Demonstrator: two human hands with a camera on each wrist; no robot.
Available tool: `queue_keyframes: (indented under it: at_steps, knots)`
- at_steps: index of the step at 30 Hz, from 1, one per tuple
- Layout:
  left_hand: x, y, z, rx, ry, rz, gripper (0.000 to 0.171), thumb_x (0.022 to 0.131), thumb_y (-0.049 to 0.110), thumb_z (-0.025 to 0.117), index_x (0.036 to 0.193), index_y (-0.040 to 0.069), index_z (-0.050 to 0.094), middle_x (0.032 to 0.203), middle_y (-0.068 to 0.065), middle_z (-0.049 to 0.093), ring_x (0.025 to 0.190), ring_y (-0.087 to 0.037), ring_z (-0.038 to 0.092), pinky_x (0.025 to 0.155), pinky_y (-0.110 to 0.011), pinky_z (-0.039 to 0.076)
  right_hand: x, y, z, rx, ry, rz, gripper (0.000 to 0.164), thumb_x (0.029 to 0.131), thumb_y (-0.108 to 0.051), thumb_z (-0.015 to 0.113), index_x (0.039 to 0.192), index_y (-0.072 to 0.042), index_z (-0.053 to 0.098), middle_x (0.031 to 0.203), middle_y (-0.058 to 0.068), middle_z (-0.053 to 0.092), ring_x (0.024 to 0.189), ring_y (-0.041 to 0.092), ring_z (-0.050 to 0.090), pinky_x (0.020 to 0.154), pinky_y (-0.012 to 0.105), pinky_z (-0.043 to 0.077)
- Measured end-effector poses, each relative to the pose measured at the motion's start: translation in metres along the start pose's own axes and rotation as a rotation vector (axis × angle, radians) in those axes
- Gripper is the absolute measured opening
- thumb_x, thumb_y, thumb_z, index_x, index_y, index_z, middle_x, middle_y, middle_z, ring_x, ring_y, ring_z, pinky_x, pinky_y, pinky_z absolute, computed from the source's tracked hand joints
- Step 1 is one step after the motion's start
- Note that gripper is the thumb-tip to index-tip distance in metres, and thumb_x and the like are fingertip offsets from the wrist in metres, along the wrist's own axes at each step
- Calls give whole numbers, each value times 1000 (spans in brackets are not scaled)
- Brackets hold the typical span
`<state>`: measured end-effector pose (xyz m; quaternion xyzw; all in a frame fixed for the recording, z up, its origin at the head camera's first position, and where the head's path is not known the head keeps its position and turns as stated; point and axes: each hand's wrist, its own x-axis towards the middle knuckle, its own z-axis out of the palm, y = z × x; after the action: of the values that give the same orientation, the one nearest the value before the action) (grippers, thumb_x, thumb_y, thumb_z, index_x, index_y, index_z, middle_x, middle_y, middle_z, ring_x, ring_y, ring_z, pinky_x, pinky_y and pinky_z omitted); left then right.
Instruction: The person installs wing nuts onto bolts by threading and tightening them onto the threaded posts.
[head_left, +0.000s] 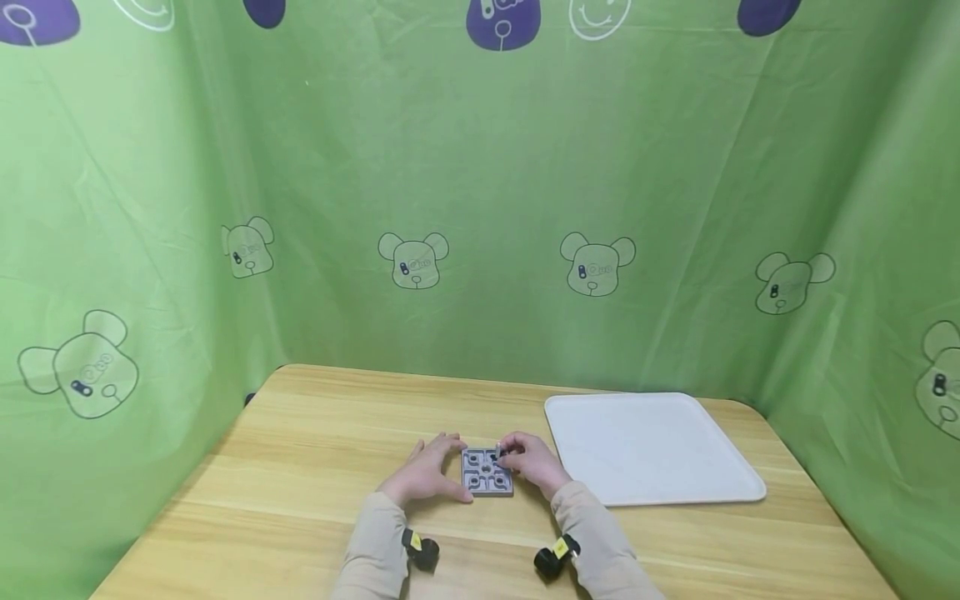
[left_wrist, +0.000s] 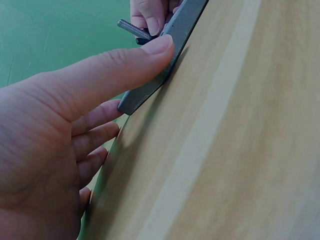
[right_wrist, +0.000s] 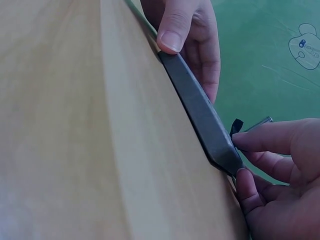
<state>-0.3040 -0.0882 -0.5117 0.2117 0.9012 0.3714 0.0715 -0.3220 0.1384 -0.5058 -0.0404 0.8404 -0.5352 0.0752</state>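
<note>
A grey square plate (head_left: pixel 486 492) with moulded recesses and a centre hole lies flat on the wooden table. My left hand (head_left: pixel 425 472) grips its left side, thumb at the near corner and fingers at the far one. At the far right corner my right hand (head_left: pixel 529 461) pinches a small black piece (right_wrist: pixel 236 126) with a threaded bolt (left_wrist: pixel 132 28) standing out of it, at the plate's top face. In the right wrist view, the right thumb and fingers lie around that corner, and the plate's dark side edge (right_wrist: pixel 197 107) faces the camera. The bolt's lower end is hidden.
A white rectangular tray (head_left: pixel 652 450) lies on the table to the right, close beside the right hand. Green printed curtain (head_left: pixel 487 333) hangs behind the table (head_left: pixel 315 442) and at both sides. A black wrist camera (head_left: pixel 424 553) sits on the left sleeve, another (head_left: pixel 550 565) on the right.
</note>
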Motion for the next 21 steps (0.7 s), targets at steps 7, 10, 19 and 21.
queue_keyframes:
  at_steps: [7,10,19,21]
  knots:
    - [-1,0,0,6,-3,5,90,65,43,85,140,8,48,158,-16,32,149,-37,22,122,-61,3,2,2,3,-51,24,-9,16,78,-3,71,92,-5,63,88,6,61,78,16,54,63,24,48]
    - [-1,1,0,6,-5,3,90,65,43,84,140,8,47,158,-16,32,150,-37,21,123,-60,3,2,2,4,-54,26,-14,16,78,-3,71,91,-5,62,87,6,61,77,15,54,63,25,48]
    - [-2,3,-1,0,5,6,90,66,41,85,140,7,47,157,-18,33,149,-38,21,122,-61,3,1,0,-1,114,1,20,18,81,-7,58,98,-1,61,83,4,58,69,14,49,57,23,41]
    - [-2,3,-1,-2,4,7,90,66,40,85,140,7,47,157,-18,32,149,-38,21,122,-61,2,1,-1,-1,140,0,31,16,83,-6,55,97,-1,61,81,3,57,68,14,49,57,22,40]
